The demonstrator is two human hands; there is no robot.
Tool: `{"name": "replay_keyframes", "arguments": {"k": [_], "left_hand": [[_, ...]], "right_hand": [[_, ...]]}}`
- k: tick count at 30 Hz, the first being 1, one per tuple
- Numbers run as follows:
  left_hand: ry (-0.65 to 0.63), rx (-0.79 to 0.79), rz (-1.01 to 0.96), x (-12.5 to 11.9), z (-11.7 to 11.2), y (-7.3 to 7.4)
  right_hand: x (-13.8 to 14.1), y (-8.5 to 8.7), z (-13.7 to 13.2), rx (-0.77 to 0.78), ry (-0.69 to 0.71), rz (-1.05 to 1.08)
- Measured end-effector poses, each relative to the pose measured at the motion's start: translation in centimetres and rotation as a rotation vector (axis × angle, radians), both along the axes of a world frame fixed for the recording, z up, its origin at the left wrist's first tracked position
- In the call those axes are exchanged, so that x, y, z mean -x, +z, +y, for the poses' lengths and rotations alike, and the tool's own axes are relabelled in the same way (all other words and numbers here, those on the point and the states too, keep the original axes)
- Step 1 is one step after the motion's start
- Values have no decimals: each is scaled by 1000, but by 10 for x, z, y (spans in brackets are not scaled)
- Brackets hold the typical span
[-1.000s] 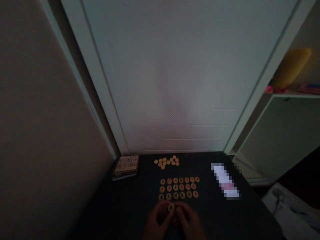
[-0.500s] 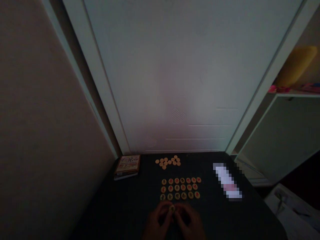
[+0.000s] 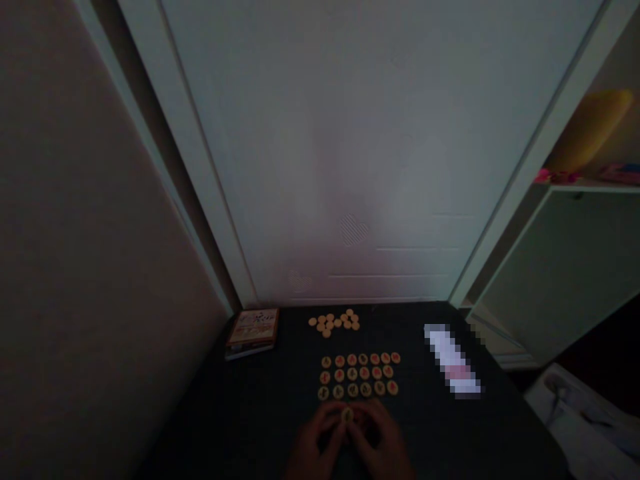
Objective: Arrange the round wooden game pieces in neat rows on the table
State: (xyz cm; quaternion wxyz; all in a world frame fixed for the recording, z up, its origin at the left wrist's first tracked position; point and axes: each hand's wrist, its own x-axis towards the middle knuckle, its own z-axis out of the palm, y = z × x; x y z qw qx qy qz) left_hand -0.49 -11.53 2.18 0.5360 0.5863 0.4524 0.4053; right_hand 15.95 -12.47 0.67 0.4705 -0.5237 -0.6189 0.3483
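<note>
The scene is very dim. My left hand [image 3: 316, 440] and my right hand [image 3: 379, 440] meet at the near edge of a dark table [image 3: 250, 413], fingers pinched together on one round wooden game piece [image 3: 347, 415]. Just beyond my fingertips, several round pieces with red and dark marks lie in a neat grid [image 3: 358, 376] of three rows. Farther back, a loose heap of plain round pieces [image 3: 334, 322] rests near the table's far edge.
A small printed box [image 3: 253, 330] lies at the table's far left corner. A white pixelated object [image 3: 453, 361] lies at the right. A white door [image 3: 350, 147] stands behind the table, a beige wall at left, shelving [image 3: 575, 193] at right.
The held piece has shifted slightly right between my fingertips. The hands stay together in the same spot; the view wobbles a little.
</note>
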Motion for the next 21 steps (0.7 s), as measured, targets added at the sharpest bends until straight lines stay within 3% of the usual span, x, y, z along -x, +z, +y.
{"name": "replay_keyframes", "arguments": {"k": [7,12,21], "left_hand": [[34,17,6,1,2,-7],[14,22,79,2,2,-10],[3,22,91,-1,-2,7]], "right_hand": [[0,1,1,41,-49,39],[1,-1,1,163,-103,32],[0,7,0,229,-30,131]]}}
